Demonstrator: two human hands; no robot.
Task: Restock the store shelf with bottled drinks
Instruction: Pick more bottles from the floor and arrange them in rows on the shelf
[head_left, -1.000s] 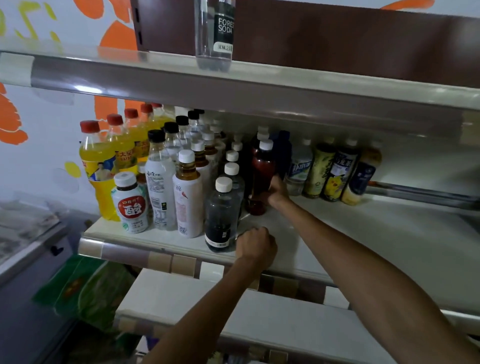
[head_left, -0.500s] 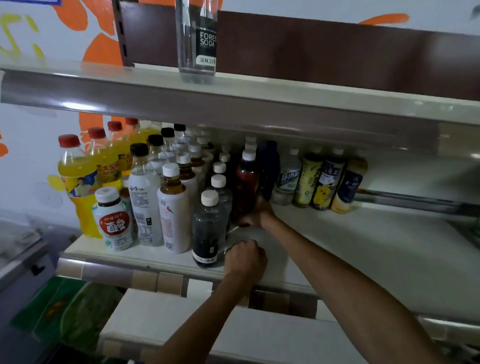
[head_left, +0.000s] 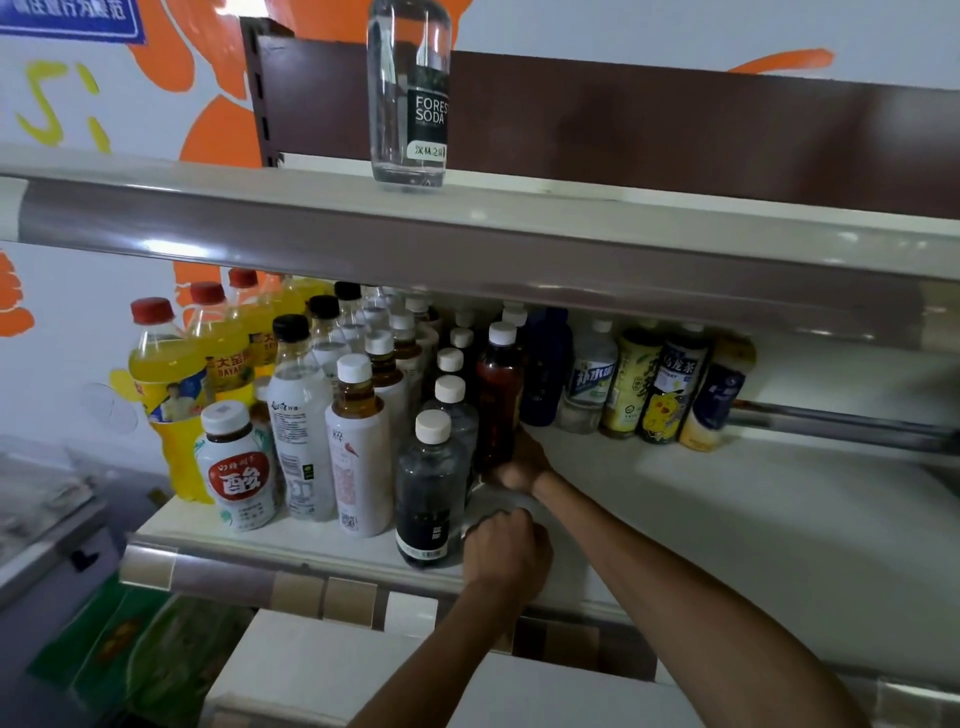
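A dark red bottled drink (head_left: 497, 400) with a white cap stands on the middle shelf (head_left: 753, 525), at the right end of the packed rows. My right hand (head_left: 519, 463) grips it low, around its base. My left hand (head_left: 506, 546) is curled into a fist on the shelf's front edge. Its knuckles rest against the base of a dark bottle (head_left: 429, 493) in the front row. Nothing shows inside that fist.
Yellow soda bottles (head_left: 166, 379) and white-labelled bottles (head_left: 358, 447) fill the shelf's left half. A short row of cans and bottles (head_left: 670, 389) stands at the back. One clear soda bottle (head_left: 409, 93) is on the upper shelf (head_left: 519, 218). A lower shelf (head_left: 337, 670) juts out below.
My right hand has slid down the red bottle to its base, and the bottle has edged left toward the rows. My left fist has stayed by the dark bottle.
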